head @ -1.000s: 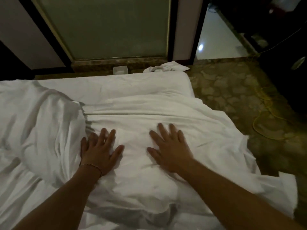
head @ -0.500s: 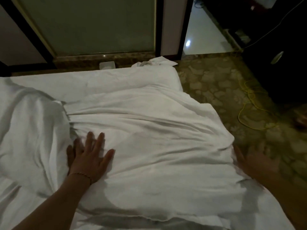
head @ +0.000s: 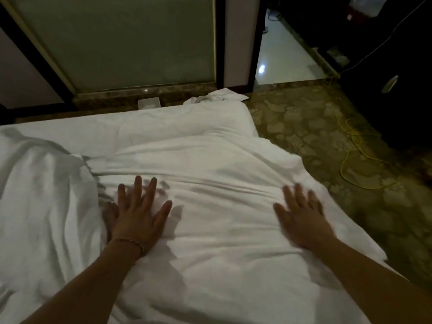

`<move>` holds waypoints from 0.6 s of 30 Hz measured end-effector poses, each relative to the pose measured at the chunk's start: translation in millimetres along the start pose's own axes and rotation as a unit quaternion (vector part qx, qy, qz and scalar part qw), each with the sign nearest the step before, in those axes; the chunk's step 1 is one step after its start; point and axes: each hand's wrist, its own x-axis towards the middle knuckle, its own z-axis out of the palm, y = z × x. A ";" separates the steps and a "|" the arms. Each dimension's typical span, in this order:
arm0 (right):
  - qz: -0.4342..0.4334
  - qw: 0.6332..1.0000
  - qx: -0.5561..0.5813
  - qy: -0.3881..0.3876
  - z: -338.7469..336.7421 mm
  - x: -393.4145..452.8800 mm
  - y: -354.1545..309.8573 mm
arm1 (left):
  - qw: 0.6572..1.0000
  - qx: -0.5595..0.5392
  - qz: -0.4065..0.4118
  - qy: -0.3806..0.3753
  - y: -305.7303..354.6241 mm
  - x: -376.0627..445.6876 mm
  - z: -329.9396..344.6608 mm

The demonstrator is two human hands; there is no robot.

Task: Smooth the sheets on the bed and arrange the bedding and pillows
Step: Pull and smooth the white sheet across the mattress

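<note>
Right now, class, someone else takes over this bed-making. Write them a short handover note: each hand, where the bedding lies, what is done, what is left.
Left hand: flat, fingers spread, pressing the duvet beside the bunched fold.
Right hand: flat and blurred, on the duvet near its right edge.
Sheet: lies bare along the far side.
Done: the stretch between the hands lies fairly flat, with a few long creases.
Left: smooth the bunched fold at left and pull the duvet straight. No pillows are in view.

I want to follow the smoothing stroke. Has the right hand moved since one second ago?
Yes. The right hand slid rightward over the white sheet, away from the left hand, toward the bed's edge by the carpet.
</note>
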 end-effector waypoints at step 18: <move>0.111 0.966 0.230 -0.040 -93.0 268.5 -136.5 | 1.000 0.005 0.012 -0.026 20.8 191.5 -17.9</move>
